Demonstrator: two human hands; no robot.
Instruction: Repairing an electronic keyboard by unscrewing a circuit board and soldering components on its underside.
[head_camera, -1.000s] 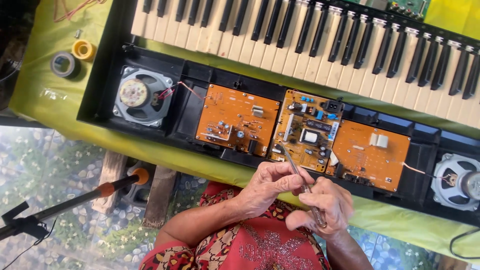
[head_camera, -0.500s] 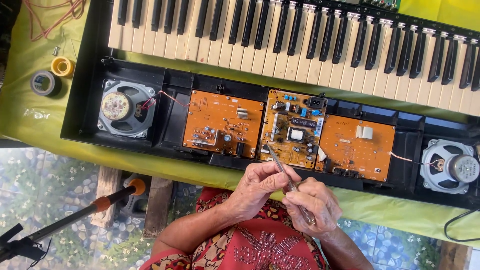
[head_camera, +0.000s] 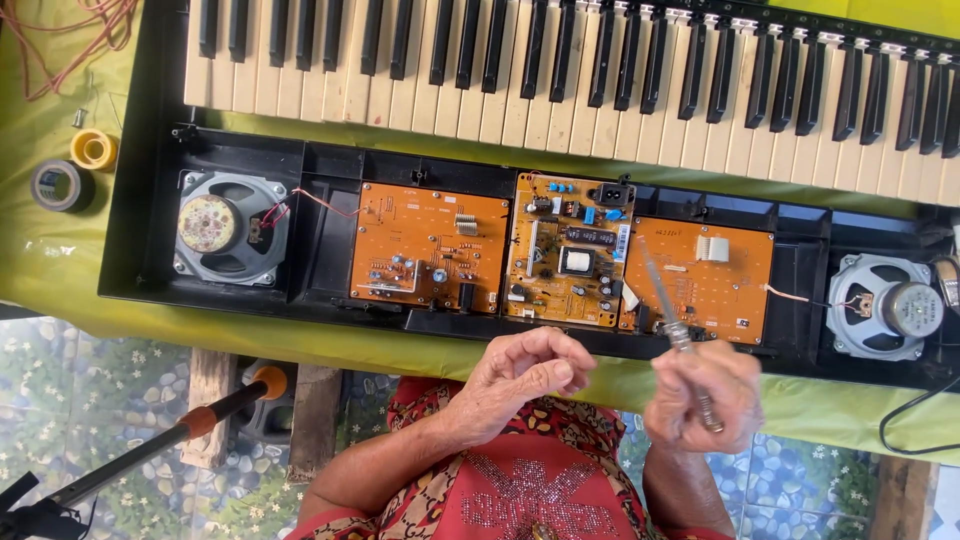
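Observation:
An opened black keyboard (head_camera: 130, 220) lies on a yellow-green cloth, its keys (head_camera: 560, 70) at the far side. Three orange circuit boards sit in its open bay: left (head_camera: 425, 245), middle (head_camera: 565, 250), right (head_camera: 705, 275). My right hand (head_camera: 700, 395) grips a slim metal screwdriver (head_camera: 662, 295) whose tip points up over the right board. My left hand (head_camera: 525, 375) hovers at the near edge of the case with fingers curled and nothing visible in them. The two hands are apart.
Round speakers sit at the case's left (head_camera: 228, 228) and right (head_camera: 885, 305) ends. Rolls of yellow tape (head_camera: 93, 148) and grey tape (head_camera: 60, 185) lie on the cloth (head_camera: 50, 270) at far left, with red wire (head_camera: 70, 40) above. An orange-jointed stand (head_camera: 215, 405) leans below the table.
My hands have separated: the right one moved right with the screwdriver, now over the right board, and the left let go of it. The view shifted so the keyboard sits further right.

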